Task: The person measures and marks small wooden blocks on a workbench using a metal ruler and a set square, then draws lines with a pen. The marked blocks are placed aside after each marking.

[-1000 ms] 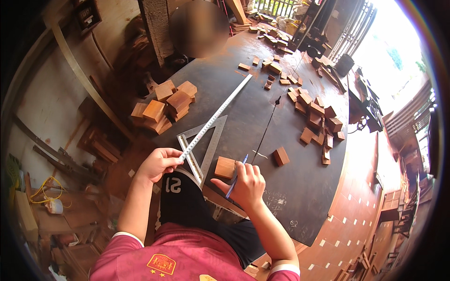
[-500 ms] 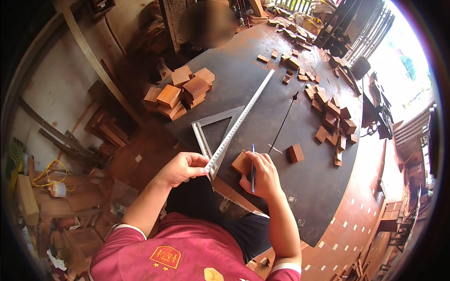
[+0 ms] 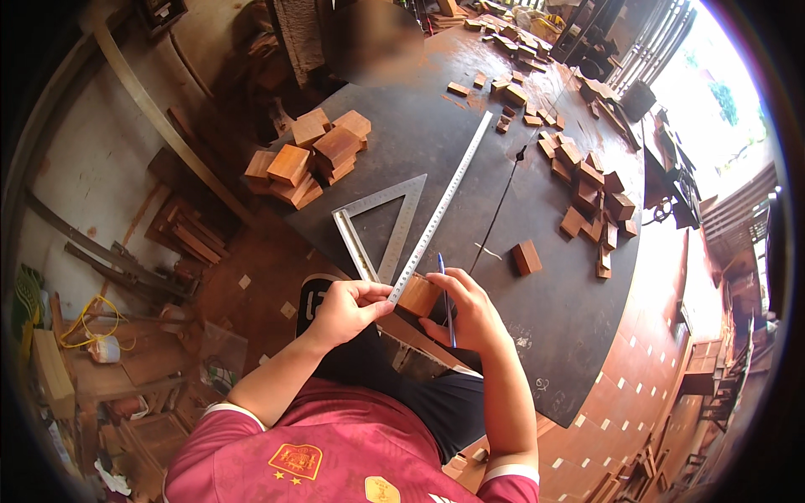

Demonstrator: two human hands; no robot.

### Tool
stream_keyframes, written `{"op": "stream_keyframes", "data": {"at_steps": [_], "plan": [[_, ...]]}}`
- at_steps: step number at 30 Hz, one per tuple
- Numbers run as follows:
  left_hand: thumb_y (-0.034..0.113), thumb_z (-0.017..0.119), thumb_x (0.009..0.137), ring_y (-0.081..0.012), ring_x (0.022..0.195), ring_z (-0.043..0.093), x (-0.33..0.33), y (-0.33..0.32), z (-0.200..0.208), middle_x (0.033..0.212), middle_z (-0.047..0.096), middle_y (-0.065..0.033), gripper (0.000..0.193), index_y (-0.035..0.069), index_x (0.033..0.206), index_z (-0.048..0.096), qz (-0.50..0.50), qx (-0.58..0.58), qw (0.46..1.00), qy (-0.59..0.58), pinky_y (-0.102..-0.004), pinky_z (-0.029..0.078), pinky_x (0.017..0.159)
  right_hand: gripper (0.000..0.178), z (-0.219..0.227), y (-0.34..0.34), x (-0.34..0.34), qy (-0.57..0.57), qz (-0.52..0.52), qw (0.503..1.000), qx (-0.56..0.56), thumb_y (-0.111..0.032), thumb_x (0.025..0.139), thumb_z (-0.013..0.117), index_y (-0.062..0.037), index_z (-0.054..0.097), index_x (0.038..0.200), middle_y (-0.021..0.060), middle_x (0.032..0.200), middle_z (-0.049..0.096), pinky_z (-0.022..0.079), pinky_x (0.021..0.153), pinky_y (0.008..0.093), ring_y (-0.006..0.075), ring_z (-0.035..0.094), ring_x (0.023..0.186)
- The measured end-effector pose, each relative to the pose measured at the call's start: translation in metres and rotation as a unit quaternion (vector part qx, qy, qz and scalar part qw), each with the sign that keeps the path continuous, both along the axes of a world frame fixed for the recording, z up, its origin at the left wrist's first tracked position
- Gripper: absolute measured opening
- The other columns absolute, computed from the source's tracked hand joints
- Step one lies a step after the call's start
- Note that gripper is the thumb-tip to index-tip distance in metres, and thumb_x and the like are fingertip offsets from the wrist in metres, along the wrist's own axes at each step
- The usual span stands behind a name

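Between thumb and fingers, my left hand [image 3: 356,312] pinches the near end of a long metal ruler [image 3: 444,201]. The ruler slants away to the upper right over the dark table [image 3: 570,335]. Its near end lies against the left side of a reddish-brown wooden block [image 3: 417,296] at the table's near edge. My right hand [image 3: 471,314] is closed round the block's right side and also holds a blue pen [image 3: 449,310], pointing up between the fingers. Left of the ruler, a metal triangle square [image 3: 348,239] lies flat, partly overhanging the edge near my left hand.
One loose block [image 3: 527,257] lies right of my right hand. A pile of blocks [image 3: 289,165] sits at the table's left edge, and several more blocks [image 3: 587,197] spread along the right. A dark seam [image 3: 503,215] crosses the tabletop.
My left hand has moved right with the ruler, whose near end now meets the block instead of lying across the triangle square. My right hand still holds the block and pen.
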State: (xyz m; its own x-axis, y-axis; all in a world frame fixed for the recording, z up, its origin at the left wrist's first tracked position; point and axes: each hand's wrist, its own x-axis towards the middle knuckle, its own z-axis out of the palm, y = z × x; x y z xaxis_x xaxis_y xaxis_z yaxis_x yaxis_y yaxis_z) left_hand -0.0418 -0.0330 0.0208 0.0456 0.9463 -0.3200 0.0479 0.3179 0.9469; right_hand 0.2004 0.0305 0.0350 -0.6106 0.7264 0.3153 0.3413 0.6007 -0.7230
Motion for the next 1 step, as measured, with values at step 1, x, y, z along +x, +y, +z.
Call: {"op": "stream_keyframes", "data": {"at_steps": [1], "plan": [[0.005,0.075,0.091,-0.0103,0.087,0.070,0.0018,0.0008,0.0034,0.101,0.076,-0.0065,0.031,0.001,0.122,0.071,-0.003,0.003,1.000,0.010,-0.0253,0.057,0.082,0.065,-0.0016,0.0012,0.0016,-0.003,0.005,1.000,0.000,-0.015,0.069,0.083,-0.0061,0.059,0.128,0.0199,0.121,0.061,0.055,0.091,0.0436,0.0401,0.064,0.107]]}}
